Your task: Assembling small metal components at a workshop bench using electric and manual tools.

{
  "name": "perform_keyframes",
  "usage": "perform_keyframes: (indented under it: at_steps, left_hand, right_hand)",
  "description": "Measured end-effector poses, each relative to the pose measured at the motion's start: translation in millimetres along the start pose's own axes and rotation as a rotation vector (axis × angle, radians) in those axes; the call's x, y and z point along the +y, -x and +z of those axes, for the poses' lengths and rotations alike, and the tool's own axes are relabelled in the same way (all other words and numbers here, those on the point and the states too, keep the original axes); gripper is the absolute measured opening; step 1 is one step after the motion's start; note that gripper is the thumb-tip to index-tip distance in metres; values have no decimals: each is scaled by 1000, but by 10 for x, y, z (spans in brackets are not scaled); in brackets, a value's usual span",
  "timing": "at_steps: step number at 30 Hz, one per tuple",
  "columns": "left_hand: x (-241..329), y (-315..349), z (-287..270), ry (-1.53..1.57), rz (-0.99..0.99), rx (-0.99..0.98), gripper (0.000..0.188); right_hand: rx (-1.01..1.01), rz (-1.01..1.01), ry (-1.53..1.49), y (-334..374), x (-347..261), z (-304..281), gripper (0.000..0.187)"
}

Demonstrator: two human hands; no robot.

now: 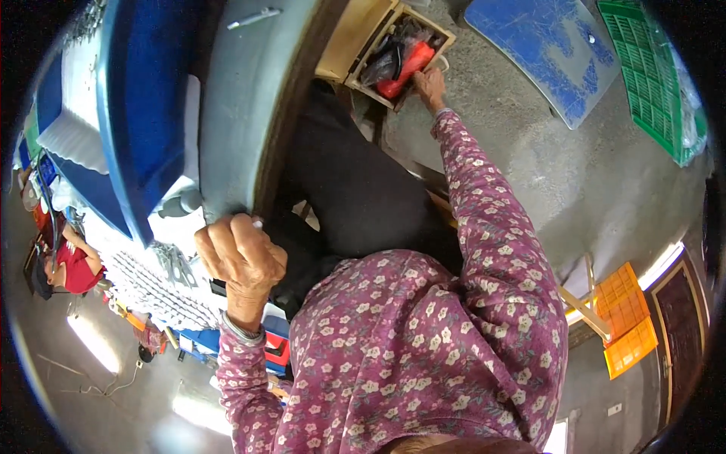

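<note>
My left hand [240,253] is a closed fist beside the edge of the grey tabletop [238,98]. A small pale tip shows at its fingers; the rest of what it holds is hidden. My right arm stretches down and away to an open wooden drawer [369,92]. There my right hand [432,89] has its fingers curled at the drawer's rim, close against a red plastic bag [408,69]. Dark and clear plastic bags [382,64] lie beside the red one. A pen [255,18] rests on the tabletop, apart from both hands.
Blue bins [147,113] stand left on the table, near a pile of white items [155,284]. On the floor to the right are a scratched blue board [541,53] and a green crate [650,76]. Orange crates [624,310] sit farther right. Another person [79,268] is at far left.
</note>
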State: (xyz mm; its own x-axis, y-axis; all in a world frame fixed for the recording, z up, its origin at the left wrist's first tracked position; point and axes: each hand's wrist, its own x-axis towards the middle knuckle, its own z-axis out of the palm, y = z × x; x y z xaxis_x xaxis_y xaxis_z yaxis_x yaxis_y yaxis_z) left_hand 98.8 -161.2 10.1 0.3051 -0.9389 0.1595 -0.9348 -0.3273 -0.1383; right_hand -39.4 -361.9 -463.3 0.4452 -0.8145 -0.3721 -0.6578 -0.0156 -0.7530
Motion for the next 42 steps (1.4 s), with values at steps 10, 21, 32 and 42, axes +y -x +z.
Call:
perform_keyframes:
  at_steps: [10, 21, 32, 42]
  left_hand:
    - [7, 30, -28, -9, -13, 3, 24]
    - [27, -88, 36, 58, 23, 56, 24]
    - [32, -35, -41, -1, 16, 93, 14]
    - [-3, 21, -86, -23, 17, 150, 19]
  right_hand:
    - [-95, 293, -100, 300, 71, -807, 34]
    - [-5, -113, 477, 334, -276, -463, 49]
    - [-162, 225, -828, 422, -725, -1136, 17]
    - [-510, -46, -605, 880, -1756, -2553, 16]
